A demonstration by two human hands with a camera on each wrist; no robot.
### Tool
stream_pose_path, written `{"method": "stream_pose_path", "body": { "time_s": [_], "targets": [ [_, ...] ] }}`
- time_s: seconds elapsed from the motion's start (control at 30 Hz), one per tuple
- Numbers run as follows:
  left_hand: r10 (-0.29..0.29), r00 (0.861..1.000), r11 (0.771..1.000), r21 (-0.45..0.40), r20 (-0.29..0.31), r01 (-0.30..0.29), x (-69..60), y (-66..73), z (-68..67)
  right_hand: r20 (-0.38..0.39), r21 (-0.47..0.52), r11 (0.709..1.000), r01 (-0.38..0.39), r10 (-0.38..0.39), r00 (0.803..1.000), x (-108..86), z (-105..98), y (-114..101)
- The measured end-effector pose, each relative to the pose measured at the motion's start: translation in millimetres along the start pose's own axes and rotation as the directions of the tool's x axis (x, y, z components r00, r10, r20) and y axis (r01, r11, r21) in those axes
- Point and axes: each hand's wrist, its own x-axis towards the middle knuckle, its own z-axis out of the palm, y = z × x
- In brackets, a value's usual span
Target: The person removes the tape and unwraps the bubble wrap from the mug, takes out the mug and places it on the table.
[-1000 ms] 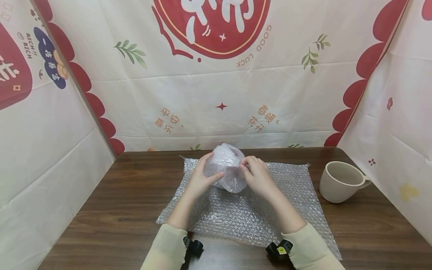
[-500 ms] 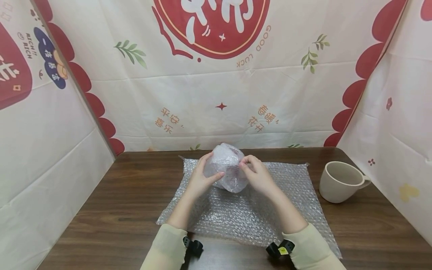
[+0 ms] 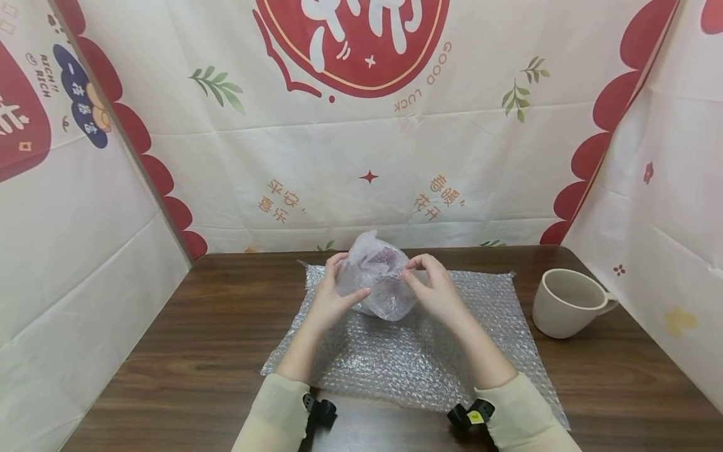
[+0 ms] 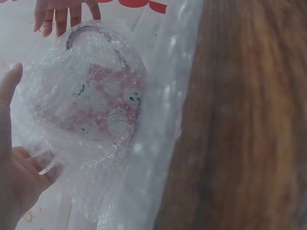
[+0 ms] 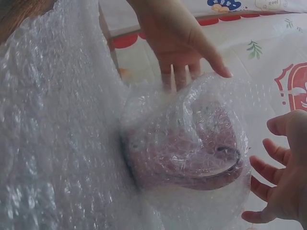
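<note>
A bundle of bubble wrap (image 3: pixel 380 285) stands upright over the mat-like sheet, with a pink object (image 4: pixel 108 98) inside. White figures and a dark curved band show through the film; its kind is unclear. My left hand (image 3: pixel 332 295) spreads around the bundle's left side, thumb across the front and fingers behind. In the right wrist view the left fingers look straight against the film. At the right side is my right hand (image 3: pixel 432 289), its thumb and fingertips parted at the wrap's edge. The right wrist view shows those right fingers (image 5: pixel 268 170) loosely bent and spread.
A flat bubble wrap sheet (image 3: pixel 412 370) lies beneath the bundle on the brown wooden table (image 3: pixel 186 351). A beige mug (image 3: pixel 567 311) stands to the right, handle outward. Printed cloth (image 3: pixel 361 144) hangs behind and on both sides.
The bundle's upper film has risen and loosened, showing more pink inside. My left fingers have shifted slightly left, and the right thumb and fingertips have parted. The mug has stayed put.
</note>
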Motion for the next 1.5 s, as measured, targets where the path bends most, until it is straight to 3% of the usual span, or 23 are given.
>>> {"method": "stream_pose_path", "body": {
  "time_s": [0.17, 0.2, 0.33, 0.77, 1.1, 1.5],
  "targets": [
    [0.074, 0.997, 0.997, -0.02, -0.003, -0.074, -0.6, 0.4, -2.4, -0.018, -0.04, 0.999, 0.009, -0.01, 1.0, 0.2, 0.5, 1.6],
    [0.083, 0.997, 0.996, -0.022, -0.003, -0.083, -2.1, 5.9, -3.6, -0.026, -0.047, 0.999, 0.019, -0.021, 0.999, 0.5, 0.7, 2.5],
    [0.094, 0.995, 0.996, -0.003, -0.015, -0.094, -1.9, 5.2, -4.0, -0.047, -0.068, 0.996, 0.054, -0.057, 0.997, 0.7, 0.4, 7.3],
    [-0.034, 0.999, 0.999, 0.034, -0.018, 0.035, -1.1, -2.5, -11.4, -0.064, -0.098, 0.99, 0.106, -0.113, 0.992, 1.7, -0.2, 15.0],
    [-0.081, 0.993, 0.997, -0.024, -0.084, 0.079, 2.3, -12.2, -19.0, -0.05, -0.127, 0.989, 0.075, -0.082, 0.995, 2.9, -1.6, 17.8],
    [-0.136, 0.987, 0.988, 0.058, -0.088, 0.141, 2.3, -20.8, -21.8, -0.017, -0.129, 0.991, 0.034, -0.037, 0.999, 1.7, -5.0, 20.5]
  ]
}}
